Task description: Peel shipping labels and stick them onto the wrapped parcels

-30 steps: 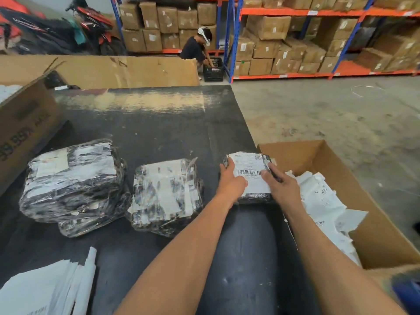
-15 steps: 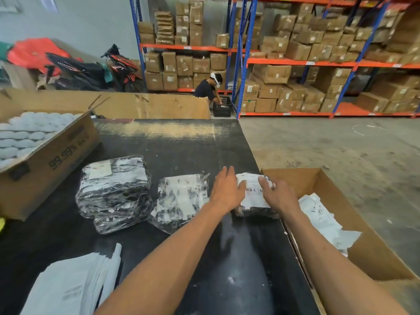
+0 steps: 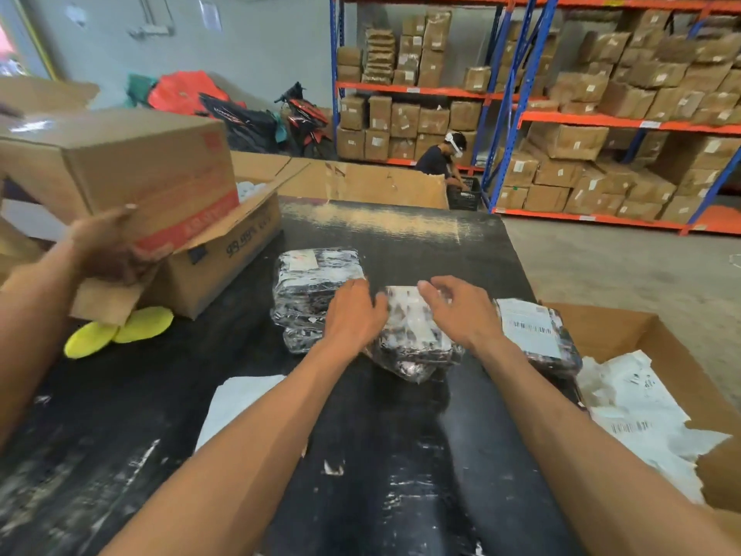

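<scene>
Hands meet on the middle parcel (image 3: 413, 335), a shiny wrapped bundle that lies on the black table (image 3: 361, 475); the left hand (image 3: 353, 315) lies on its 9 o'clock edge with fingers bent down over the wrap, and the right hand (image 3: 461, 311) hovers at its 3 o'clock side with loosely curled fingers — I cannot tell if those fingers touch the wrap or pinch it. At 9 o'clock from this parcel, just beside it, sits a stack of wrapped parcels (image 3: 316, 282); at 3 o'clock lies a labelled parcel (image 3: 537, 335) with a white barcode label on top, close to the table's edge. Past that edge an open brown box (image 3: 661, 347) holds torn white backing papers (image 3: 641, 419). At 7 o'clock, a pile of white label sheets (image 3: 236, 407) lies flat. Far off at 9 o'clock, another person's hand (image 3: 108, 250) holds a cardboard box (image 3: 132, 170) over an open carton (image 3: 224, 254); two yellow pads (image 3: 120, 331) lie under it.
</scene>
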A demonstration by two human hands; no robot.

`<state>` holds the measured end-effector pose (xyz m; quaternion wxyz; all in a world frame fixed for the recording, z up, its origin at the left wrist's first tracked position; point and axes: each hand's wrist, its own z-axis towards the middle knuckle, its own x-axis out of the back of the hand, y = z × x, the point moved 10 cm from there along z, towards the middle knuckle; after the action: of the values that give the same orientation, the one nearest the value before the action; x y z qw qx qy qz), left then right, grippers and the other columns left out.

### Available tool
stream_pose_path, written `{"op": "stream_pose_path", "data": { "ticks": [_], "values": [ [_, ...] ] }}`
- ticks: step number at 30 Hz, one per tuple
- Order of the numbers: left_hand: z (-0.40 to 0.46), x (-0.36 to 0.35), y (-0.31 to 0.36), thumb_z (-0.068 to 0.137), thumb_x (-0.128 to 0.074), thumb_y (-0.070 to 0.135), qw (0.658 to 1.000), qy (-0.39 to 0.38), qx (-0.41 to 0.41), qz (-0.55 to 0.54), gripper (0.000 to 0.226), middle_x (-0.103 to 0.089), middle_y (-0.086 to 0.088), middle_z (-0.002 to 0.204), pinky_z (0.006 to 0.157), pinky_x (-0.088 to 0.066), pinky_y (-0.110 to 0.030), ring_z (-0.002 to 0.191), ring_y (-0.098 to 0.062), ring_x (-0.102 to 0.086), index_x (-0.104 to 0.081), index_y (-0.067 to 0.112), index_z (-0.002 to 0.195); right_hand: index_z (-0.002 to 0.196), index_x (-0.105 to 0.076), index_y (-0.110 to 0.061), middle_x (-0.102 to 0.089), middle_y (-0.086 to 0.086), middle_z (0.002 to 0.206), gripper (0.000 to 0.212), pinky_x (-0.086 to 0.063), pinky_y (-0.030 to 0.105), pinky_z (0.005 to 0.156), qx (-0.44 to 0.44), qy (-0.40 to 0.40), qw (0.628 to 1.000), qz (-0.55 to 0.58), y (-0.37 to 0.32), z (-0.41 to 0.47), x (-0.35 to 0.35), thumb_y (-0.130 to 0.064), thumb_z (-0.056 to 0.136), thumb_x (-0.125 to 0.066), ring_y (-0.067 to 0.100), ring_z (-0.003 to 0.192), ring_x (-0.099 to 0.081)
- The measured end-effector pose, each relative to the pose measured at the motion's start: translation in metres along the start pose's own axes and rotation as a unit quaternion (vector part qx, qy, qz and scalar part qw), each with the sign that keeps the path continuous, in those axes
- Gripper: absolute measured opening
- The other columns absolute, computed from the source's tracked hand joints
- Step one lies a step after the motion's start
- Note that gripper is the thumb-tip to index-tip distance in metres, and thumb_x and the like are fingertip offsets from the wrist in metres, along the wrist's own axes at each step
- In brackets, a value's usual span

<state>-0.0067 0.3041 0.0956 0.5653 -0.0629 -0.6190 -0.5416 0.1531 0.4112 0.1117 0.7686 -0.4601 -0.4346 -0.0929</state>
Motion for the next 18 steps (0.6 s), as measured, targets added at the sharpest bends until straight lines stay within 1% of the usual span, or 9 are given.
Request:
{"op": "stream_pose_path", "data": {
  "ticks": [1, 5, 8, 10, 12, 14, 15, 17, 18],
  "values": [
    [-0.006, 0.009, -0.016, 0.097, -0.051, 0.032, 1.0, 0.005, 0.014, 0.006, 0.031, -0.067, -0.018, 0.1, 0.075, -0.045, -0.038, 0.098, -0.038, -0.063, -0.063, 0.003, 0.099, 0.133, -0.066, -0.015, -0.069, 0.003, 0.133, 0.057, -0.047, 0.036, 0.104, 0.011, -0.008, 1.0, 0.006, -0.012, -0.003, -0.013, -0.058, 0.099, -0.051, 0.021, 0.124, -0.063],
    [-0.035, 0.047, -0.078, 0.096, -0.051, 0.032, 0.996, 0.037, 0.082, 0.029, 0.028, -0.071, -0.012, 0.091, 0.077, -0.053, -0.04, 0.092, -0.034, -0.067, -0.065, 0.007, 0.094, 0.123, -0.071, -0.021, -0.075, -0.003, 0.118, 0.054, -0.054, 0.038, 0.099, 0.028, -0.073, 0.997, 0.016, -0.047, -0.02, -0.075, -0.062, 0.094, -0.052, 0.014, 0.111, -0.069],
    [-0.057, 0.061, -0.122, 0.096, -0.05, 0.03, 0.987, 0.032, 0.139, 0.075, 0.026, -0.07, -0.012, 0.096, 0.073, -0.049, -0.038, 0.095, -0.034, -0.066, -0.063, 0.008, 0.09, 0.113, -0.074, -0.021, -0.078, -0.002, 0.107, 0.049, -0.057, 0.04, 0.092, 0.033, -0.135, 0.99, -0.004, -0.064, -0.041, -0.122, -0.062, 0.094, -0.053, 0.017, 0.102, -0.071],
    [-0.073, 0.061, -0.155, 0.096, -0.05, 0.03, 0.973, 0.003, 0.198, 0.117, 0.029, -0.067, -0.015, 0.112, 0.083, -0.05, -0.041, 0.107, -0.036, -0.062, -0.064, 0.006, 0.104, 0.103, -0.075, -0.017, -0.079, 0.003, 0.099, 0.05, -0.057, 0.042, 0.089, 0.022, -0.176, 0.984, -0.023, -0.067, -0.057, -0.153, -0.062, 0.094, -0.053, 0.022, 0.098, -0.071],
    [-0.093, 0.06, -0.188, 0.097, -0.05, 0.032, 0.952, -0.033, 0.268, 0.147, 0.039, -0.057, -0.02, 0.13, 0.097, -0.046, -0.045, 0.121, -0.038, -0.052, -0.06, 0.004, 0.122, 0.098, -0.076, -0.015, -0.078, 0.005, 0.097, 0.054, -0.057, 0.043, 0.086, 0.001, -0.215, 0.976, -0.039, -0.064, -0.074, -0.183, -0.064, 0.092, -0.054, 0.025, 0.096, -0.07],
    [-0.112, 0.06, -0.212, 0.097, -0.051, 0.036, 0.933, -0.053, 0.319, 0.16, 0.047, -0.046, -0.022, 0.14, 0.105, -0.039, -0.047, 0.13, -0.04, -0.043, -0.053, 0.004, 0.132, 0.094, -0.076, -0.014, -0.076, 0.004, 0.096, 0.059, -0.057, 0.042, 0.084, -0.029, -0.246, 0.968, -0.047, -0.062, -0.088, -0.207, -0.069, 0.089, -0.055, 0.026, 0.094, -0.069],
    [-0.119, 0.059, -0.22, 0.097, -0.052, 0.037, 0.926, -0.06, 0.338, 0.155, 0.05, -0.043, -0.022, 0.143, 0.107, -0.037, -0.047, 0.132, -0.04, -0.04, -0.049, 0.004, 0.135, 0.085, -0.075, -0.013, -0.074, 0.003, 0.088, 0.061, -0.056, 0.04, 0.08, -0.044, -0.257, 0.964, -0.048, -0.061, -0.094, -0.217, -0.071, 0.087, -0.056, 0.026, 0.087, -0.068],
    [-0.129, 0.055, -0.232, 0.097, -0.053, 0.038, 0.921, -0.074, 0.364, 0.12, 0.054, -0.039, -0.022, 0.144, 0.107, -0.038, -0.047, 0.133, -0.04, -0.04, -0.044, 0.005, 0.139, 0.056, -0.059, -0.014, -0.063, 0.0, 0.063, 0.066, -0.051, 0.036, 0.064, -0.07, -0.267, 0.96, -0.043, -0.064, -0.103, -0.231, -0.074, 0.082, -0.059, 0.024, 0.067, -0.062],
    [-0.133, 0.052, -0.235, 0.096, -0.055, 0.038, 0.92, -0.082, 0.37, 0.098, 0.055, -0.04, -0.022, 0.144, 0.105, -0.04, -0.046, 0.132, -0.039, -0.043, -0.043, 0.006, 0.139, 0.049, -0.049, -0.016, -0.056, -0.002, 0.056, 0.068, -0.044, 0.034, 0.058, -0.081, -0.27, 0.959, -0.037, -0.066, -0.107, -0.238, -0.075, 0.079, -0.062, 0.022, 0.06, -0.058]
  ]
}}
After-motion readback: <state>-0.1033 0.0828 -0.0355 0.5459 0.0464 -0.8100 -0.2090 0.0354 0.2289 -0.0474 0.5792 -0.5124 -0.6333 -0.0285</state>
